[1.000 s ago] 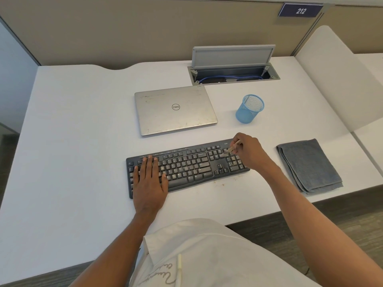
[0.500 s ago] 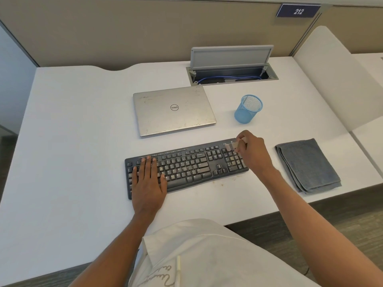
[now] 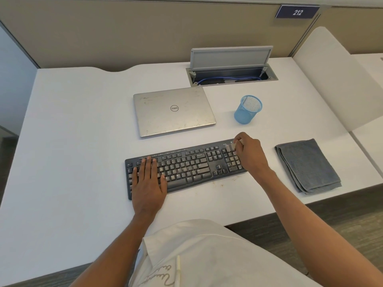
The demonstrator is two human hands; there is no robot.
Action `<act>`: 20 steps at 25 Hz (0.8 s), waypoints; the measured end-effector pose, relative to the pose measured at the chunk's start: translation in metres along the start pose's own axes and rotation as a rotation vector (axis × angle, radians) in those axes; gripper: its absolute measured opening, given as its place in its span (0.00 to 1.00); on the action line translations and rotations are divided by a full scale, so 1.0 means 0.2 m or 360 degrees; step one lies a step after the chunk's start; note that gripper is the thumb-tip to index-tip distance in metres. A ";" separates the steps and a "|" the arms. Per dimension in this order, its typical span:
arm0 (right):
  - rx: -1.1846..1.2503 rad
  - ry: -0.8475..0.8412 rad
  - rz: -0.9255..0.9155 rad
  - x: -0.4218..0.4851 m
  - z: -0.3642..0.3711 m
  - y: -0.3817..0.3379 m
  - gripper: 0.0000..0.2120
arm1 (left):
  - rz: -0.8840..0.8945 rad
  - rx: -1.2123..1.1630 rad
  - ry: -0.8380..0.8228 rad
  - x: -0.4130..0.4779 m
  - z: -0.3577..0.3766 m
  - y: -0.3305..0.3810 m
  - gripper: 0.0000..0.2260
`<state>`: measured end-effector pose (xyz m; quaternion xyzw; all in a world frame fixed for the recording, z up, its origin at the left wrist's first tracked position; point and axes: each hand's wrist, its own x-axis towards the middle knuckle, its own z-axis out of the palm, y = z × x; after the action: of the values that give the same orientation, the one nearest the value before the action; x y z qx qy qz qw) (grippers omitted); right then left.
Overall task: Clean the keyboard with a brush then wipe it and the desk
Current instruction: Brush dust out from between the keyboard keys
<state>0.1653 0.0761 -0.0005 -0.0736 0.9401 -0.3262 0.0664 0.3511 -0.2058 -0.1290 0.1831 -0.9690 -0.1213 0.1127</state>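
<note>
1. Shows a black keyboard (image 3: 186,168) at the centre of the frame on a white desk (image 3: 72,141), slightly skewed, with the right end higher in the picture than the left.
2. Presses the left hand (image 3: 148,183) flat on the keyboard's left end, fingers straight and close together over the keys, grasping nothing.
3. Pinches a small pale brush (image 3: 231,147) in the curled fingers of the right hand (image 3: 249,154), at the keyboard's upper right corner over the number pad. Probably has the bristles on the topmost keys, but too blurred to tell for sure.
4. Shows a folded grey cloth (image 3: 308,165) on the desk at the right of the frame, beside the keyboard's right end yet apart from it, touched by neither hand.
5. Reveals faint brownish specks (image 3: 222,184) on the desk just below the keyboard's lower edge, right of centre.
6. Has a closed silver laptop (image 3: 174,111) above the keyboard in the picture, near but not touching, logo facing up.
7. Sets a blue mesh cup (image 3: 247,109) upright to the right of the laptop, above the right hand and apart from it.
8. Includes, at the upper middle, a cable hatch (image 3: 232,79) sunk in the desk, with its grey lid (image 3: 231,58) standing open and a blue cable inside.
9. Carries a dark plate (image 3: 297,12) reading 212 at the upper right, on the beige partition.
10. Takes in a white shirt (image 3: 196,255) at the bottom edge, between the two forearms.
</note>
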 end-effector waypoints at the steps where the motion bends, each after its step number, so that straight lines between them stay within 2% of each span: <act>1: 0.0000 -0.0034 0.0006 -0.01 0.01 0.00 0.08 | 0.0000 0.0002 -0.0004 0.00 0.00 0.00 0.28; 5: -0.0180 -0.0150 -0.0020 -0.01 -0.01 0.02 0.08 | 0.0008 -0.0005 -0.0001 0.00 0.00 0.00 0.28; 11: -0.0183 0.0006 0.0012 0.02 -0.05 0.03 0.08 | 0.0008 -0.0001 -0.0013 0.00 0.00 0.00 0.28; 20: -0.0289 -0.0067 0.0069 0.04 -0.05 0.04 0.08 | 0.0017 -0.0030 0.0002 0.00 0.00 -0.01 0.28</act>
<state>0.1556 0.0867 0.0016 -0.0658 0.9656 -0.2364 0.0861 0.3516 -0.2068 -0.1303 0.1770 -0.9688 -0.1296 0.1156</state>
